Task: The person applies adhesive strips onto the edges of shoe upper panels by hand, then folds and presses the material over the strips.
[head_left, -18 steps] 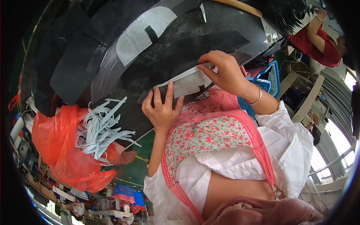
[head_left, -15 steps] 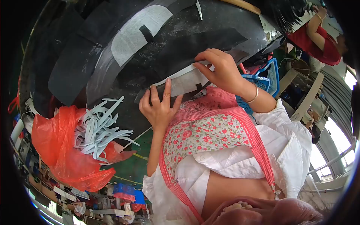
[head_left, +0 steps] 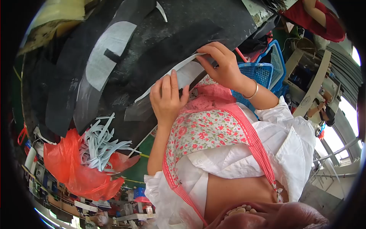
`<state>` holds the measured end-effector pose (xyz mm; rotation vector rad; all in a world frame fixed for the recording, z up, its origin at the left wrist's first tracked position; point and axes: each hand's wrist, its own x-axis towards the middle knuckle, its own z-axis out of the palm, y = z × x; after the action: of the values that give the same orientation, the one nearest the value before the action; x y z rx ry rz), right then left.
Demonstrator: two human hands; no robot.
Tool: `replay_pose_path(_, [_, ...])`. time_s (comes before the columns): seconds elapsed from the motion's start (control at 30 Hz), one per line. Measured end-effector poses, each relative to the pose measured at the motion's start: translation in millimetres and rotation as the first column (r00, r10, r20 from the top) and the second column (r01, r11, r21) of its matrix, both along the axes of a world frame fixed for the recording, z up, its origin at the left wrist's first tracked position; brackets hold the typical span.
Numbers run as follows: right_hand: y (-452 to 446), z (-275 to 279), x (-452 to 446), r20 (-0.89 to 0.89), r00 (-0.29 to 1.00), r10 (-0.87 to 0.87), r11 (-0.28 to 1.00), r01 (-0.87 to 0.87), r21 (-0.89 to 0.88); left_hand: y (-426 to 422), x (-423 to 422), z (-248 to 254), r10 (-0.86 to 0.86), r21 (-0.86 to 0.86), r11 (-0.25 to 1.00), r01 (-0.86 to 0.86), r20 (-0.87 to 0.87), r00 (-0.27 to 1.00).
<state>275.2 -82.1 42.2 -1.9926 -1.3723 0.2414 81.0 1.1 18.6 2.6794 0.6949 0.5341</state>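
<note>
A narrow white strip (head_left: 154, 87) lies along the edge of a dark curved piece (head_left: 139, 110) with a pale grey patch (head_left: 188, 74) on it. My left hand (head_left: 167, 97) rests on this piece with fingers stretched out, one fingertip pressing the strip. At the strip's far right end, my right hand (head_left: 223, 65) pinches it between thumb and forefinger. Another dark curved piece with a whitish patch (head_left: 101, 68) and a black tab lies to the left on the dark worktable (head_left: 156, 45). One small loose white strip (head_left: 162, 11) lies at the back.
A red plastic bag (head_left: 66, 164) with many pale strips (head_left: 101, 143) hangs at the table's left front edge. Blue baskets (head_left: 255, 72) stand to the right of my right hand. Another person's red clothing (head_left: 316, 21) shows at top right.
The view has shifted, so the table and bag sit differently in the picture. More of the strip now shows left of my left hand. My right hand still pinches its right end.
</note>
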Motion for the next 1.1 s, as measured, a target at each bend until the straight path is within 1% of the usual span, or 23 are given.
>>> replay_pose_path(0.03, [-1.4, -2.2, -0.3, -0.071, 0.997, -0.027, 0.999, 0.029, 0.022, 1.3, 0.7, 2.0, -0.004, 0.003, 1.000, 0.004, -0.035, 0.999])
replay_pose_path(0.07, [-0.5, -2.1, -0.7, -0.075, 0.997, -0.027, 0.999, 0.030, 0.030, 0.4, 1.3, -1.8, 0.008, 0.044, 0.999, -0.006, -0.045, 0.999])
replay_pose_path(0.17, [-0.4, -8.3, 0.0, -0.107, 0.993, -0.047, 0.998, 0.051, 0.032, 1.9, 5.5, 1.9, 0.002, 0.071, 0.997, 0.006, -0.118, 0.993])
replay_pose_path(0.27, [1.6, -10.8, 1.4, -0.100, 0.994, -0.039, 0.998, 0.043, 0.040, 4.1, 15.7, 16.7, 0.000, 0.054, 0.998, 0.014, -0.255, 0.967])
replay_pose_path(0.37, [2.7, -11.0, 3.1, -0.118, 0.992, -0.047, 0.999, 0.044, -0.031, 4.1, 17.2, 14.5, -0.018, 0.117, 0.991, 0.058, -0.319, 0.947])
replay_pose_path(0.4, [4.5, -13.2, 1.7, -0.117, 0.990, -0.076, 0.997, 0.078, 0.010, 2.5, 17.4, 15.1, -0.020, 0.118, 0.991, 0.059, -0.310, 0.950])
replay_pose_path(0.47, [5.8, -9.2, 1.1, -0.211, 0.959, -0.191, 0.981, 0.181, -0.063, 2.7, 18.8, 17.3, -0.019, 0.133, 0.989, 0.058, -0.282, 0.959])
replay_pose_path(0.5, [7.8, -7.2, 2.5, -0.251, 0.936, -0.246, 0.969, 0.228, -0.099, 4.1, 17.1, 15.6, -0.040, 0.095, 0.994, 0.061, -0.218, 0.975])
replay_pose_path(0.57, [12.6, -2.3, 7.0, -0.290, 0.916, -0.278, 0.957, 0.240, -0.161, 5.0, 5.3, 11.0, -0.080, 0.016, 0.997, 0.081, -0.097, 0.992])
replay_pose_path(0.6, [13.5, -0.1, 8.8, -0.307, 0.904, -0.297, 0.950, 0.245, -0.194, 4.3, 1.9, 12.5, -0.099, 0.010, 0.995, 0.099, -0.009, 0.995])
replay_pose_path(0.7, [15.4, 1.4, 16.1, -0.317, 0.920, -0.231, 0.965, 0.175, -0.196, 9.5, -10.3, 10.4, -0.237, -0.087, 0.968, 0.236, 0.004, 0.972])
replay_pose_path(0.77, [17.2, 0.6, 18.2, -0.337, 0.919, -0.205, 0.976, 0.168, -0.135, 7.0, -10.1, 8.9, -0.248, 0.009, 0.969, 0.248, 0.016, 0.969])
replay_pose_path(0.8, [17.2, -1.8, 22.0, -0.305, 0.943, -0.135, 0.989, 0.111, -0.095, 3.0, -14.2, 3.0, -0.227, -0.010, 0.974, 0.227, 0.002, 0.974])
replay_pose_path(0.87, [18.2, -1.9, 26.2, -0.237, 0.968, -0.080, 0.995, 0.062, -0.082, 1.0, -16.2, -7.5, -0.239, 0.153, 0.958, 0.243, -0.044, 0.970])
replay_pose_path(0.9, [18.2, -1.5, 27.3, -0.239, 0.968, -0.074, 0.995, 0.055, -0.088, -0.6, -16.3, -13.7, -0.221, 0.186, 0.957, 0.223, -0.032, 0.975])
replay_pose_path(0.93, [18.0, -1.0, 29.0, -0.224, 0.974, -0.043, 0.994, 0.020, -0.103, 0.6, -15.7, -11.9, -0.227, 0.182, 0.956, 0.229, -0.030, 0.973])
replay_pose_path(0.97, [18.4, -0.4, 29.9, -0.250, 0.966, -0.058, 0.987, 0.017, -0.162, 3.0, -12.4, -4.4, -0.233, 0.159, 0.957, 0.243, -0.079, 0.969])
replay_pose_path(1.03, [17.7, -1.1, 32.6, -0.211, 0.977, 0.004, 0.987, -0.037, -0.156, 3.2, -12.9, -1.7, -0.247, 0.185, 0.947, 0.262, -0.101, 0.964])
replay_pose_path(1.1, [18.7, -1.2, 34.7, -0.224, 0.973, 0.048, 0.983, -0.085, -0.161, 9.8, -16.4, -0.3, -0.295, 0.207, 0.925, 0.318, -0.135, 0.946])
